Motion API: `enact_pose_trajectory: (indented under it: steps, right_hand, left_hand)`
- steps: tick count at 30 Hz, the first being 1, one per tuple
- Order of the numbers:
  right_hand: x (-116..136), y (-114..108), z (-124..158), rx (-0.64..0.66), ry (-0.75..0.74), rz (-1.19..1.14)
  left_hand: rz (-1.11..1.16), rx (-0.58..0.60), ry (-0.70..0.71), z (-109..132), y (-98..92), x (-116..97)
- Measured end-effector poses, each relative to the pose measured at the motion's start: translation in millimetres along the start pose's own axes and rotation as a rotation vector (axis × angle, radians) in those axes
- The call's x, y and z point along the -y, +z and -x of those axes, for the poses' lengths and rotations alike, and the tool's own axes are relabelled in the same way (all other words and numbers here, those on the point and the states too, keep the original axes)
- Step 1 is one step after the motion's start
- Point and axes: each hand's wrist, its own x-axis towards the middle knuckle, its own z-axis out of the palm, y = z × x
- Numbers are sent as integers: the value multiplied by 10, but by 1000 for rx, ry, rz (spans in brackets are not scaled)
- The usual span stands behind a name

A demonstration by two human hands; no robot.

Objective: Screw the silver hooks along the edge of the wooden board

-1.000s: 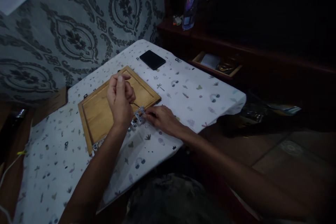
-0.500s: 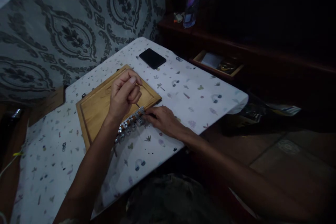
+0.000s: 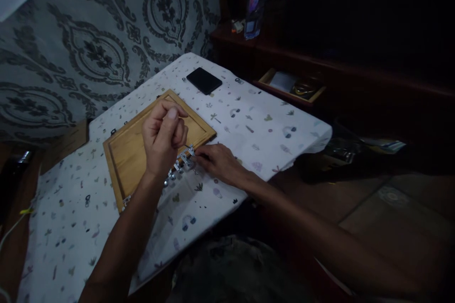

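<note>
A wooden board with a raised frame (image 3: 124,156) lies on the table. A row of shiny metal clips (image 3: 177,166) runs along its near edge. My left hand (image 3: 164,130) is closed above the board. A thin dark shaft, like that of a small tool, reaches from its fingers down to the clip at the row's right end; any handle is hidden in the fist. My right hand (image 3: 218,162) rests by the board's near right corner. Its thumb and forefinger are pressed together at that same end clip, and the fingers cover part of it.
A black phone (image 3: 204,80) lies farther back on the patterned tablecloth (image 3: 249,151). Behind stands a dark cabinet with an open drawer (image 3: 291,86) and a clear bottle (image 3: 253,7) on top. Brown cardboard (image 3: 66,147) leans at the table's left edge, beside the patterned wall (image 3: 95,42).
My left hand has tipped and shifted slightly left, with its thumb turned more upright. My right hand stays at the end clip. The whole view has moved a little.
</note>
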Motion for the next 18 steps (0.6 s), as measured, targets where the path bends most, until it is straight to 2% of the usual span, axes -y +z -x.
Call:
enact_pose_trajectory:
  steps: [18]
  right_hand:
    - [26,-15,0,16,23,0]
  left_hand:
    - [0,-26,18,28,-39,63]
